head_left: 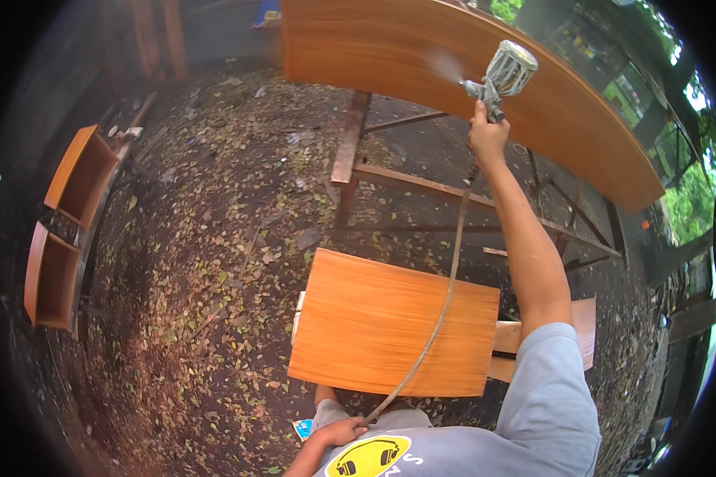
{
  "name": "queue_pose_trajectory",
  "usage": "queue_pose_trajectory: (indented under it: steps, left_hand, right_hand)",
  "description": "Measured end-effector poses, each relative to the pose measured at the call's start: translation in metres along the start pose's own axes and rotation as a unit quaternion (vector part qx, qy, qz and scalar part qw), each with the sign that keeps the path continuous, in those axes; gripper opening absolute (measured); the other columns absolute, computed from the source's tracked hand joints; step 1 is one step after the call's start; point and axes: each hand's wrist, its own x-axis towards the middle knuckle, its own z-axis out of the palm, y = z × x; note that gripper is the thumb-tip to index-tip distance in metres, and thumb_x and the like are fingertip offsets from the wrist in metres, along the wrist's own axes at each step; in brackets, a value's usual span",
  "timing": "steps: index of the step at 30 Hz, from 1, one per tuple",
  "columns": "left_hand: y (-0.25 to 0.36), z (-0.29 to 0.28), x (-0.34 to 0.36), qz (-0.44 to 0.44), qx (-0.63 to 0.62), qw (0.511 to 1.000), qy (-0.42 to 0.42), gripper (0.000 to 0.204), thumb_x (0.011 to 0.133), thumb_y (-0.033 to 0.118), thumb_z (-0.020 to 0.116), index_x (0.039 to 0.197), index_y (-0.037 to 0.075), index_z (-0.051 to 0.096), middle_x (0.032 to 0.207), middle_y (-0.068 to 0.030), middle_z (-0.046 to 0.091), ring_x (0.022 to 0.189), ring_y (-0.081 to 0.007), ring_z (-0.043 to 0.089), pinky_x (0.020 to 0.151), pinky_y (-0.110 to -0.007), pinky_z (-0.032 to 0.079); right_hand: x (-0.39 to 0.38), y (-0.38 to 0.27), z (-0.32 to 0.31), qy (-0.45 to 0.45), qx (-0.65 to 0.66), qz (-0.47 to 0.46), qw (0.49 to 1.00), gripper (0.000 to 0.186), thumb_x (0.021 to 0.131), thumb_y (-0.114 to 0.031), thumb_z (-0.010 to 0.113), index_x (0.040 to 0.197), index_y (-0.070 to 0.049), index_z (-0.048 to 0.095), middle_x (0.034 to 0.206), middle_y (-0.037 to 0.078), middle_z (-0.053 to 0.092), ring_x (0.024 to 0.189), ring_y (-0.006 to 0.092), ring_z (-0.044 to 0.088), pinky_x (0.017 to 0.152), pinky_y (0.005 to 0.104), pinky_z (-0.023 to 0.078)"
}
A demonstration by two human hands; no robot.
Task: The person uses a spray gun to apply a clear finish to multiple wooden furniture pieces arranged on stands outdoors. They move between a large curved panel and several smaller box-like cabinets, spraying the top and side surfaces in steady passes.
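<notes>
My right hand (pixel 489 137) is stretched far forward, closed around the grip of a spray gun (pixel 492 89) with a paint-streaked cup on top. A pale mist leaves its nozzle toward the left, over a long orange-brown wooden panel (pixel 390 49) lying on a stand. From the gun's handle a thin air hose (pixel 456 266) runs back across a smaller wooden panel (pixel 398 326) to my waist. There my left hand (pixel 344 432) is closed on the hose, close against my body.
Wooden trestle legs (pixel 350 139) and a crossbar (pixel 422 184) hold up the long panel. Two open wooden boxes, perhaps drawers (pixel 91 179), rest on a support at the left. Boards (pixel 585 334) jut out beside the smaller panel. Fallen leaves (pixel 207 318) cover the dark ground.
</notes>
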Motion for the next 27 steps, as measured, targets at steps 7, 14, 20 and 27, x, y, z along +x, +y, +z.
queue_pose_trajectory:
  steps: [7,14,20,27]
  left_hand:
    - [-0.02,0.01,-0.004,-0.004,-0.063,0.997,0.041,0.041,0.104,0.036,0.046,0.129,0.004,0.055,0.119,-0.023,0.066,0.114,-0.0358,0.061,0.097,-0.041,0.046]
    - [-0.012,0.002,-0.012,-0.019,-0.085,0.995,0.045,0.045,0.104,0.037,0.045,0.132,0.002,0.052,0.121,-0.025,0.065,0.119,-0.0362,0.059,0.099,-0.041,0.044]
    - [-0.016,0.002,-0.008,-0.018,-0.09,0.995,0.044,0.034,0.105,0.036,0.047,0.124,0.01,0.057,0.116,-0.016,0.066,0.112,-0.0309,0.061,0.097,-0.039,0.044]
    - [0.013,-0.011,-0.012,-0.032,-0.048,0.998,0.021,0.041,0.103,0.036,0.048,0.132,0.008,0.056,0.119,-0.0202,0.067,0.114,-0.0352,0.062,0.097,-0.04,0.046]
  right_hand:
    - [-0.04,-0.057,0.13,-0.103,0.059,0.035,0.992,0.025,0.098,-0.016,0.06,0.081,0.001,0.062,0.062,-0.002,0.054,0.057,0.0073,0.046,0.053,0.0304,0.037]
    - [-0.065,-0.078,0.213,-0.161,0.124,0.046,0.978,0.027,0.098,-0.019,0.061,0.082,0.002,0.064,0.062,-0.001,0.055,0.057,0.0083,0.047,0.054,0.0314,0.038]
    - [-0.056,-0.063,0.213,-0.184,0.091,0.065,0.977,0.027,0.096,-0.021,0.063,0.084,0.003,0.065,0.063,0.001,0.058,0.058,0.0115,0.05,0.057,0.0335,0.041]
    - [-0.028,-0.013,0.109,-0.112,-0.045,0.034,0.992,0.027,0.095,-0.022,0.065,0.085,0.003,0.067,0.065,0.003,0.061,0.062,0.0115,0.052,0.06,0.034,0.043]
